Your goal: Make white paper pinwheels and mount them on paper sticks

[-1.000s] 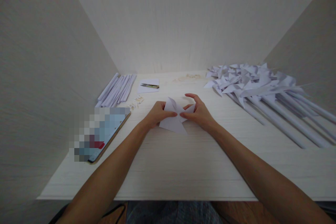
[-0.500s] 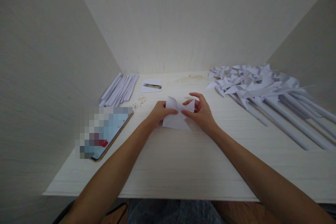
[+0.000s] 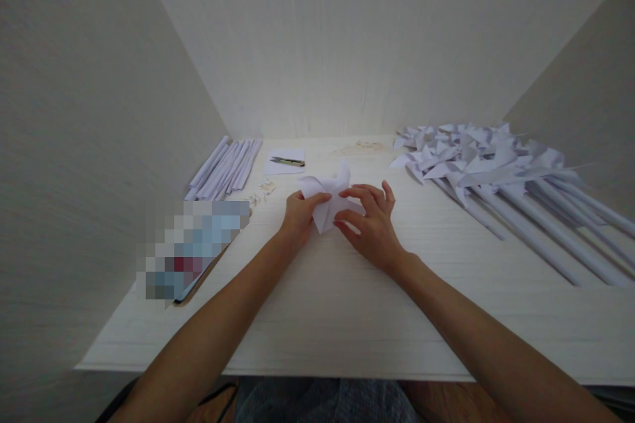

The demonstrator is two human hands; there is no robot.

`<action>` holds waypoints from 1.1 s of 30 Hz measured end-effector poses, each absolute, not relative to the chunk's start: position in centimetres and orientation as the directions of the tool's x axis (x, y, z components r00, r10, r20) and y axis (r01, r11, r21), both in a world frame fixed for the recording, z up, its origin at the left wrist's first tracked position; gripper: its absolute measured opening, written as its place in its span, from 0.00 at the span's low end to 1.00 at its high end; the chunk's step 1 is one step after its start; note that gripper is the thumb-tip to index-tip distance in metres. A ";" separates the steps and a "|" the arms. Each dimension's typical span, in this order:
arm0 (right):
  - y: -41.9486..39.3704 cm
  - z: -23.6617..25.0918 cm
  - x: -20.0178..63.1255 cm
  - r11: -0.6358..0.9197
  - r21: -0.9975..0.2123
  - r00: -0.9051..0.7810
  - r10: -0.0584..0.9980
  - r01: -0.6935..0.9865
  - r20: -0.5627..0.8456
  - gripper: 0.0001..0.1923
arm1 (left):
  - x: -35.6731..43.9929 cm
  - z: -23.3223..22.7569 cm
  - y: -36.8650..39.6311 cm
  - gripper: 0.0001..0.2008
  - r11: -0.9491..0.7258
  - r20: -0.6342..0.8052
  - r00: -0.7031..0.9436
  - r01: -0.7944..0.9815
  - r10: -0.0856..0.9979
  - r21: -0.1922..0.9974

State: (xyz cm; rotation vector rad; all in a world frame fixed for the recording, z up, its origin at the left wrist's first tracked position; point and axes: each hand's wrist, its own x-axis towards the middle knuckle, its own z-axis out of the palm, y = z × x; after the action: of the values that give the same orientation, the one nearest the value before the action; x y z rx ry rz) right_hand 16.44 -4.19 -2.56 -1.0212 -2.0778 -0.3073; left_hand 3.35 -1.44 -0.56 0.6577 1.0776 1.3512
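- Folded paper pinwheel head (image 3: 327, 201) is held just above the desk (image 3: 317, 317), mid-desk, toward the far side.
- Left hand (image 3: 299, 215) is pinched on its left flap; right hand (image 3: 370, 225) has fingers (image 3: 358, 193) pressed on the right side.
- Flaps are best gathered at the centre and kept pinned, creases uncrushed.
- Finished pinwheels (image 3: 496, 165) lie far right; paper rolls (image 3: 225, 168) and snips (image 3: 286, 161) far left.

A small paper-craft workstation: a pale table (image 3: 317, 317) boxed in by 3 plain walls, finished paper pinwheels (image 3: 476, 155) heaped right of the hands, rolled paper sticks (image 3: 223, 168) and snips (image 3: 286, 161) beyond left.
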 end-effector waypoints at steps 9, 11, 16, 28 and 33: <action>-4.2 -2.9 16.0 0.621 0.161 -0.484 0.395 0.767 0.781 0.08 | 3.8 -0.6 -1.7 0.09 0.146 -0.225 -0.105 -0.492 0.969 0.859; -4.3 -2.8 16.0 0.635 0.178 -0.493 0.362 0.752 0.791 0.07 | 3.8 -0.6 -1.8 0.09 0.152 -0.235 -0.111 -0.493 0.966 0.857; -4.2 -2.6 16.4 0.719 0.049 -0.440 0.368 0.693 0.819 0.06 | 4.0 -0.5 -1.8 0.11 0.111 -0.224 -0.154 -0.530 0.962 0.841; -3.0 -2.4 16.4 0.545 -0.714 0.025 0.787 0.439 0.616 0.07 | 4.9 -2.0 -2.1 0.10 -0.011 -0.076 -0.215 -0.378 0.974 0.926; -2.9 -2.5 16.5 0.517 -0.738 0.037 0.808 0.434 0.588 0.06 | 5.0 -2.1 -2.1 0.09 -0.022 -0.058 -0.228 -0.335 0.972 0.942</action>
State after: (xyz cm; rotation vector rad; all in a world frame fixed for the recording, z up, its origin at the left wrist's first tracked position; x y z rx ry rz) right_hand 16.52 -2.88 -2.54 -1.0909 -1.5905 0.3999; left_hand 4.95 -2.14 -2.05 0.8165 1.1210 1.5073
